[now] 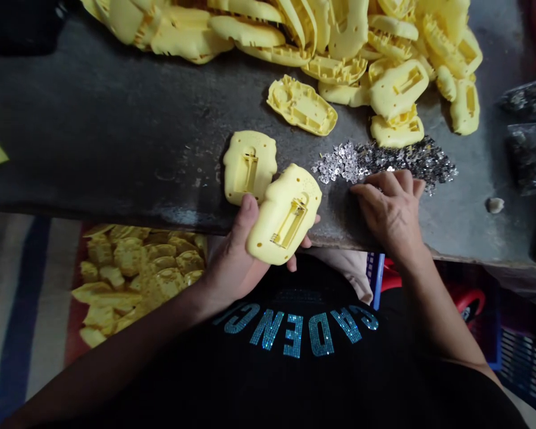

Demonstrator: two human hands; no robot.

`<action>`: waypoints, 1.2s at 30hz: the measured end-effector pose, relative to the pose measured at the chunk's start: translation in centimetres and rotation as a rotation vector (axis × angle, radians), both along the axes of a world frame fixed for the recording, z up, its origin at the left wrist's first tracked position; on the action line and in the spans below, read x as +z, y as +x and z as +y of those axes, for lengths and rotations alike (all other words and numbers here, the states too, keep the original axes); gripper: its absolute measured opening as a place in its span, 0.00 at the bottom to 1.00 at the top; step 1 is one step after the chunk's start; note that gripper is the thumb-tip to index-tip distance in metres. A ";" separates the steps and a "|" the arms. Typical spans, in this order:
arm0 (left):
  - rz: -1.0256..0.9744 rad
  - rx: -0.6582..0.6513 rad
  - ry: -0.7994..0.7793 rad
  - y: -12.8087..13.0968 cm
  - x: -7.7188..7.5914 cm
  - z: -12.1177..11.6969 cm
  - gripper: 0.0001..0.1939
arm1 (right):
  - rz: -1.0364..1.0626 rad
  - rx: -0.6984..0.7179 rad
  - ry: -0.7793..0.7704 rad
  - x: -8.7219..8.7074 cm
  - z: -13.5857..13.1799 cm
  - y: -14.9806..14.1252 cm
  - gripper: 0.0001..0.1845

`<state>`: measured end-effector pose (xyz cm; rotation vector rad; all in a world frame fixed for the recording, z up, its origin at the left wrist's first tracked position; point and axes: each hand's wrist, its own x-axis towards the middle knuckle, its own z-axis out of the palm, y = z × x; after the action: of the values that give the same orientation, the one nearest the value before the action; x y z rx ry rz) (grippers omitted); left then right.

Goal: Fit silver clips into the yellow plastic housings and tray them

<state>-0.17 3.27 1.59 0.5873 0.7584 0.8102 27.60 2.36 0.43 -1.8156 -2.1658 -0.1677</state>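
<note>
My left hand [236, 256] grips a yellow plastic casing [279, 235] above the table's front edge, thumb on its near side and fingers behind it. A long battery compartment faces up in it, with metal parts visible at the ends. Just behind lies another yellow casing [239, 143] with its battery slot upward. At the front of a heap of small stamped metal pieces [343, 162] is my right hand [390, 205], its fingers curled down and drawn together. Whatever its fingertips pinch is hidden.
A large pile of yellow casings [250, 33] spreads across the back of the dark table [93, 131]. One loose casing [301, 107] lies inside-up. Plastic bags of metal pieces [533, 152] sit at right. More yellow parts [138, 268] are below the table at left.
</note>
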 end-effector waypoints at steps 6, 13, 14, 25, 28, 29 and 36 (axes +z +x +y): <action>-0.001 -0.020 -0.008 -0.1 0.3 -0.3 0.41 | 0.083 -0.008 0.040 1.2 -4.2 2.1 0.06; -0.056 -0.124 -0.058 0.8 0.0 -0.2 0.39 | 0.018 -0.006 0.056 -0.6 -2.0 0.7 0.08; -0.062 -0.127 -0.058 0.8 -0.1 -0.2 0.39 | 0.002 0.008 0.063 -0.8 -2.0 0.7 0.08; -0.007 -0.123 -0.014 1.3 0.0 -1.1 0.39 | 0.036 0.030 0.144 -1.0 -6.0 1.6 0.09; 0.001 -0.113 -0.012 1.5 0.3 -1.2 0.39 | -0.001 0.007 0.124 -1.8 -4.2 1.3 0.13; 0.003 -0.118 -0.011 1.5 0.3 -1.3 0.39 | -0.013 0.021 0.116 -2.0 -3.9 1.2 0.14; 0.024 -0.133 0.008 1.2 0.4 -1.4 0.39 | -0.004 0.149 0.094 -1.7 -7.9 1.5 0.15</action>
<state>0.98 1.84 2.02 0.6486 0.7302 0.6852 29.12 -5.58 -1.27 -1.5983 -2.2450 -0.2350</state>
